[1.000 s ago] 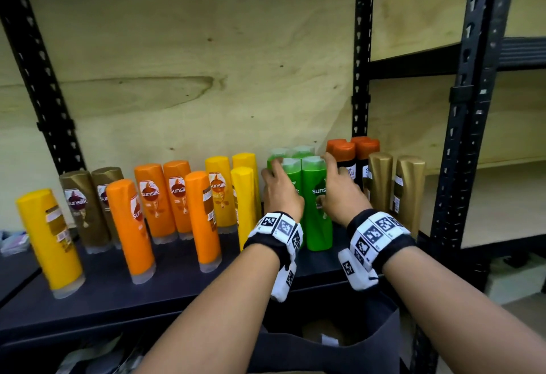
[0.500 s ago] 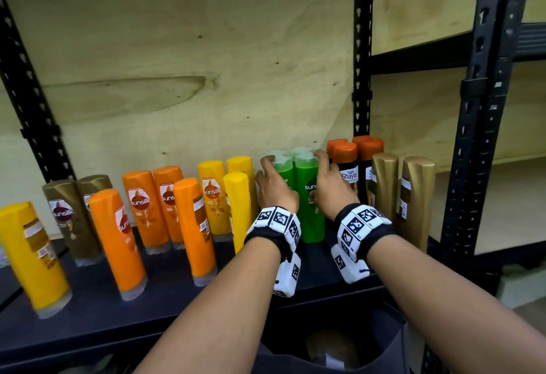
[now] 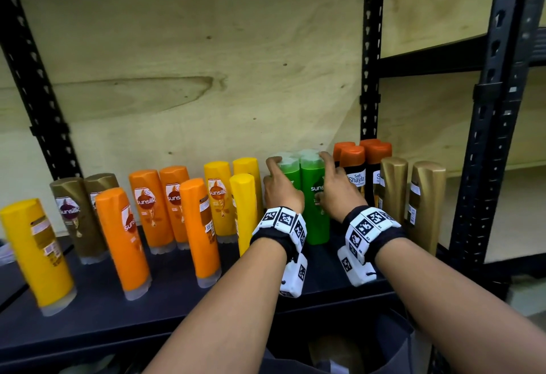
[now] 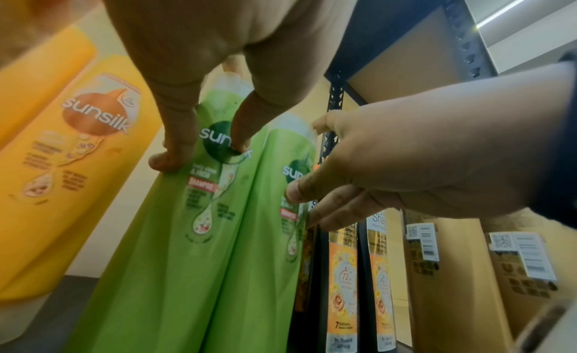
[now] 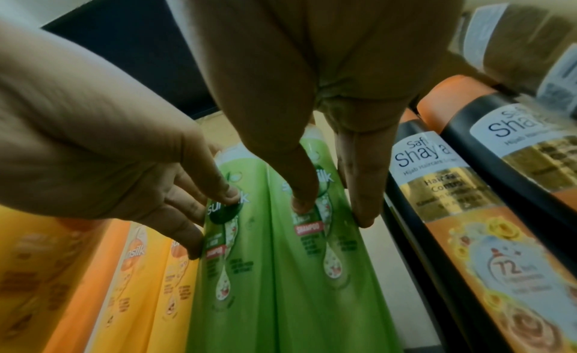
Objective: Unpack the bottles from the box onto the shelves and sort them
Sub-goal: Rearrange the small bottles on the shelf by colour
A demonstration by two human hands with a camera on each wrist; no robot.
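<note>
Two green Sunsilk bottles stand side by side on the black shelf, with more green bottles behind them. My left hand grips the left green bottle near its top, thumb on the label and fingers on its left edge. My right hand grips the right green bottle, thumb on its front and fingers down its right side. In the left wrist view my left hand and right hand are close together. The right wrist view shows my right hand beside my left hand.
Yellow bottles stand just left of the green ones, then orange bottles and brown ones. Black orange-capped Shayla bottles and gold bottles stand to the right by the black shelf post. A dark bag sits below.
Both hands have stayed on the green bottles and slid them a little further back on the shelf. The head view has shifted slightly.
</note>
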